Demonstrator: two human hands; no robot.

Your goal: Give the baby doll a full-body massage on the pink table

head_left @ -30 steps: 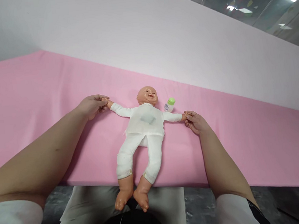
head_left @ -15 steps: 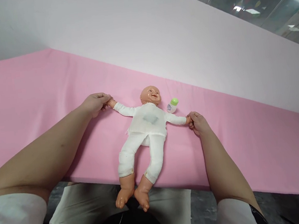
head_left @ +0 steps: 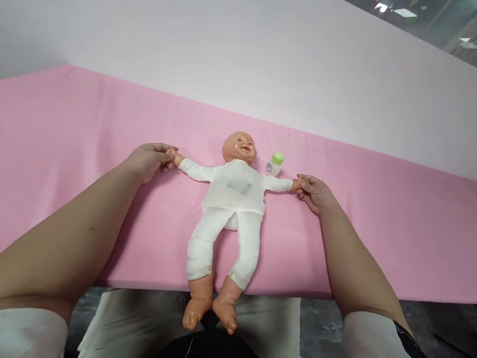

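Little change vs 0.5 s ago: view shifted a bit, doll's head and both hands sit slightly higher in frame, grips unchanged, arms still stretched out sideways. Plastic baby doll in white cloth top and trousers (head_left: pixel 232 202) lies face-up on the pink sheet-covered pad (head_left: pixel 45 143), head toward the pale wall (head_left: pixel 249 45), bare feet hanging past the pad's near edge over the person's lap. Left hand (head_left: pixel 148 160) is at the doll's right fist, fingers curled together and pinched on it; doll's arm pulled straight out to that side. Right hand (head_left: pixel 315 193) does the same on the doll's other fist, fingertips closed on it, arm extended. Both forearms rest low over the pad, short white sleeves at frame bottom. Small white bottle w/ green cap (head_left: pixel 274 163) lies on the pad just beside the doll's head and shoulder, near the right hand but not touching it. Faint grey-green mark on the doll's chest. Glass partition w/ ceiling-light reflections (head_left: pixel 437 1) top right, above the wall. Dark floor visible below the pad edge.
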